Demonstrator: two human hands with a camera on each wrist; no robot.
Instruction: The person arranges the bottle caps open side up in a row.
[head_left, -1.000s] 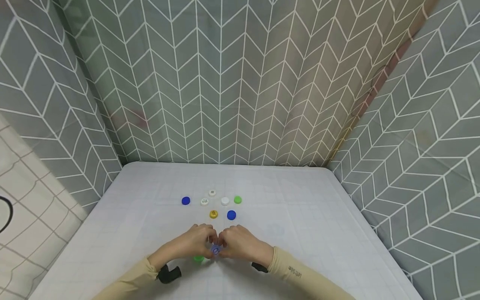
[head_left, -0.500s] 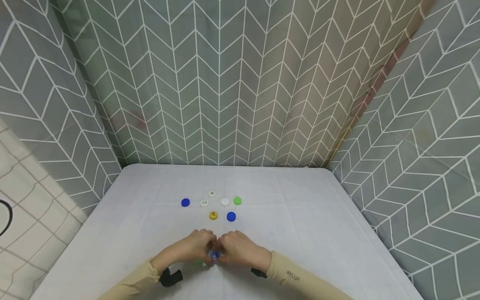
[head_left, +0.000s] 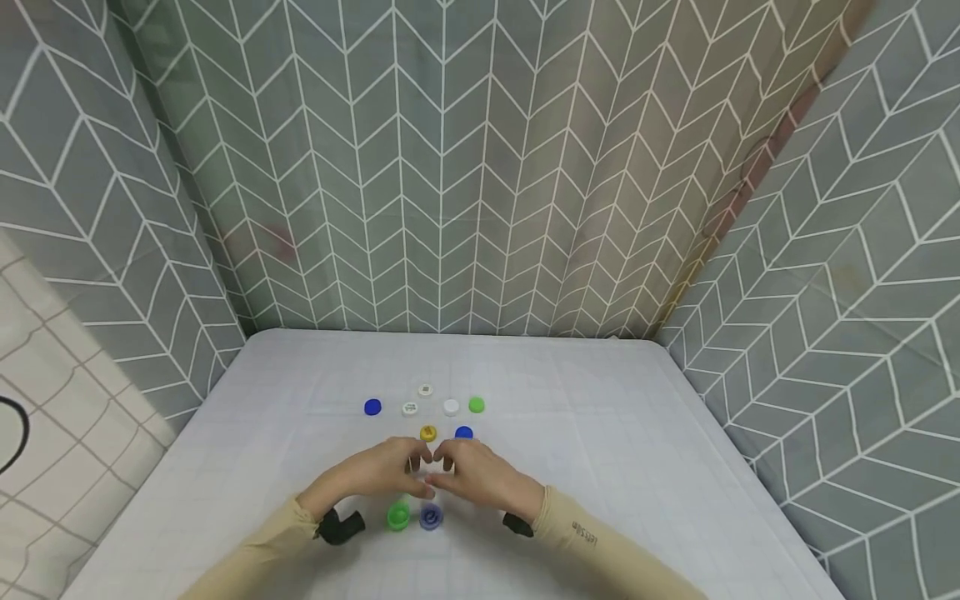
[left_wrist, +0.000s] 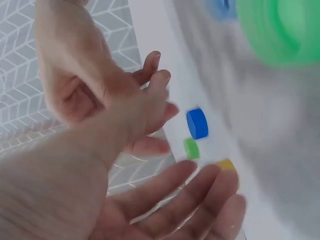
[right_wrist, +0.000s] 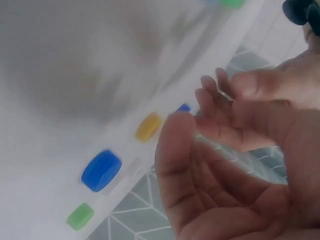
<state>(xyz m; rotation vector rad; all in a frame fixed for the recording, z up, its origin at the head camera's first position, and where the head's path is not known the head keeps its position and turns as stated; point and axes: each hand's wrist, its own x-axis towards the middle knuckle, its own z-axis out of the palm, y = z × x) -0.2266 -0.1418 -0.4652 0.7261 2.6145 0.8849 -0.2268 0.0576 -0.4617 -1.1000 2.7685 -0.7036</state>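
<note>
My left hand [head_left: 382,468] and right hand [head_left: 480,475] hover close together above the white table, fingers loosely bent, nothing between them. Just below them in the head view, a green bottle cap [head_left: 398,516] and a purple-blue bottle cap [head_left: 431,517] lie side by side, hollow side up. The left wrist view has the green cap large at its upper right corner, with the blue one partly cut off beside it. Beyond the fingertips sit a yellow cap [head_left: 427,433] and a blue cap [head_left: 463,432], the latter partly covered by the right hand.
Farther back lie another blue cap [head_left: 372,407], a light green cap [head_left: 477,405] and several white caps, one of them plain [head_left: 451,407]. The white table [head_left: 600,417] is bordered by grey patterned curtains [head_left: 480,167] at the back and sides.
Both hands have let go of the purple-blue cap and moved slightly away toward the back. That cap now rests beside the green one, which the left hand had partly covered.
</note>
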